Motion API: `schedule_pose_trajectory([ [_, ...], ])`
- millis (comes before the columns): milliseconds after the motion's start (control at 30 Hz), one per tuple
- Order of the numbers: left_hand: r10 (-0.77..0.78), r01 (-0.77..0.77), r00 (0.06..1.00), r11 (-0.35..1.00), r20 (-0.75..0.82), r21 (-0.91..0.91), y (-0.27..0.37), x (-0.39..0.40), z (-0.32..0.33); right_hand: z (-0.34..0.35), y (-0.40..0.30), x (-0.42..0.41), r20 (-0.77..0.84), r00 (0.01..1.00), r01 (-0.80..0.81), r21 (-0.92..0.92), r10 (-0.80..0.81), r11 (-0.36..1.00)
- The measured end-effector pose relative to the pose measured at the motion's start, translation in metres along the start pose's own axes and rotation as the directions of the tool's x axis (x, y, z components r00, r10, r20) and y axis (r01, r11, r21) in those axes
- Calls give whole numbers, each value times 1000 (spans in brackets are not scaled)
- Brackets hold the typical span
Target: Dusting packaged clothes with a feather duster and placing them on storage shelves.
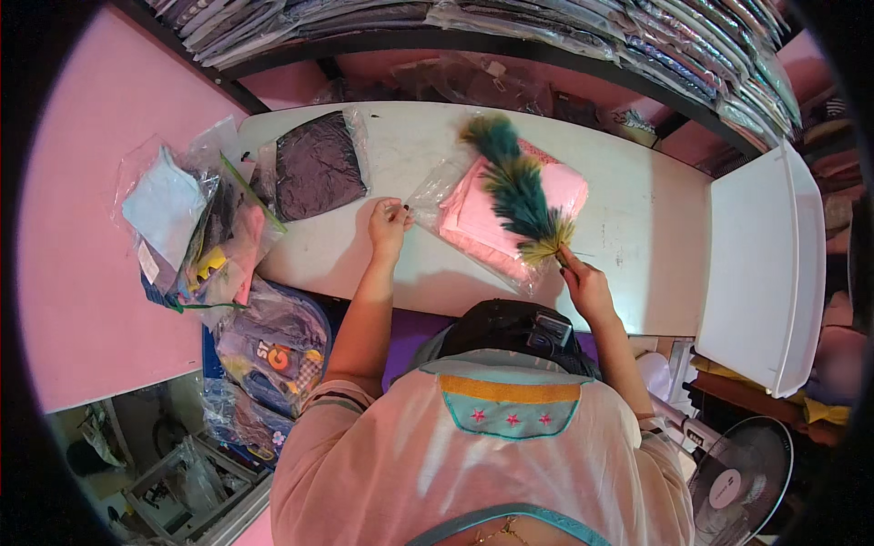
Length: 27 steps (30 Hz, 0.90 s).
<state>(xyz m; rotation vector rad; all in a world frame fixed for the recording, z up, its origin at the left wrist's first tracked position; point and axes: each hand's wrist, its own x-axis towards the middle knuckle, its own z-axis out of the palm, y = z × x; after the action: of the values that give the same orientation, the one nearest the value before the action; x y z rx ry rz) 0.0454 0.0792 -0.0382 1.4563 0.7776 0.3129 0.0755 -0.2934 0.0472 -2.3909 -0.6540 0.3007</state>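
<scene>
Pink folded cloth (478, 211) in a clear plastic bag lies on the white table (328, 252). Over it is a green and yellow feather duster (515, 191); my right hand (584, 283) grips it at its lower, yellow end. My left hand (390, 220) pinches the open-looking left edge of the clear bag (431, 194) between thumb and fingers. Left of that hand, a dark folded garment (319, 166) in clear plastic rests flat on the table.
Bagged garments (164, 205) are piled at the table's left end, above a blue bin (273, 341) of packed items. A shelf of bagged clothes (532, 24) runs overhead at the back. A white plastic tray (751, 273) stands at the right, with a fan (741, 478) below.
</scene>
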Motion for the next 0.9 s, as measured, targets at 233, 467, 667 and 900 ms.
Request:
schedule_pose_trajectory([
  [233,146,-155,977,987,-157,-48,-3,34,-16,-5,-14,-4,186,978,83,63,-93,995],
  [467,106,-114,986,992,-131,-53,10,51,-31,1,-26,3,135,986,92,62,-100,994],
  [667,708,-595,699,653,-100,468,51,11,1,11,-13,8,21,1000,-21,-20,22,1000],
  [900,496,-594,747,197,444,780,0,-27,17,2,-40,25,213,976,66,-58,-52,996],
])
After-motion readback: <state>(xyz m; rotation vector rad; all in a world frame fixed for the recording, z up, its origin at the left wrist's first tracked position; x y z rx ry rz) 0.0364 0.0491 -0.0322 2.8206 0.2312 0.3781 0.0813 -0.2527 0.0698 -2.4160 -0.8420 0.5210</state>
